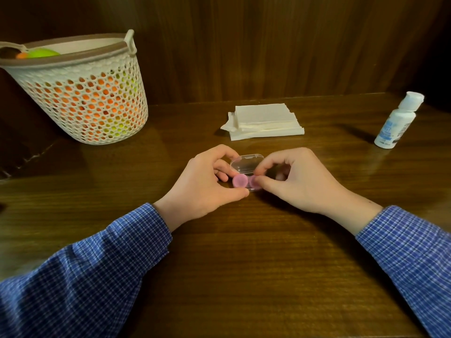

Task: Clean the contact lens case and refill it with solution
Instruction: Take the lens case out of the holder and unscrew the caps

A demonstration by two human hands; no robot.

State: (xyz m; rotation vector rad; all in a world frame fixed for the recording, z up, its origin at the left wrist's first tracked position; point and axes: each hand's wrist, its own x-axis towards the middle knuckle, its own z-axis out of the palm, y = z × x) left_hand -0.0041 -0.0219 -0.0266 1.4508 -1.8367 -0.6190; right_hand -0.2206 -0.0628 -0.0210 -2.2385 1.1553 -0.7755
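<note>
A small clear plastic box [247, 162] lies on the wooden table [244, 264] with its lid standing open. Inside it sits the contact lens case with two pink round caps [239, 180]. My left hand [207, 184] holds the box's left end between thumb and fingers. My right hand [295, 181] pinches the right pink cap between thumb and forefinger. A white solution bottle [395, 121] with a blue label and a white cap stands upright at the far right, away from both hands.
A stack of white folded tissues [266, 121] lies just behind the hands. A white perforated basket [83, 93] holding orange and green things stands at the back left. A dark wooden wall runs behind the table.
</note>
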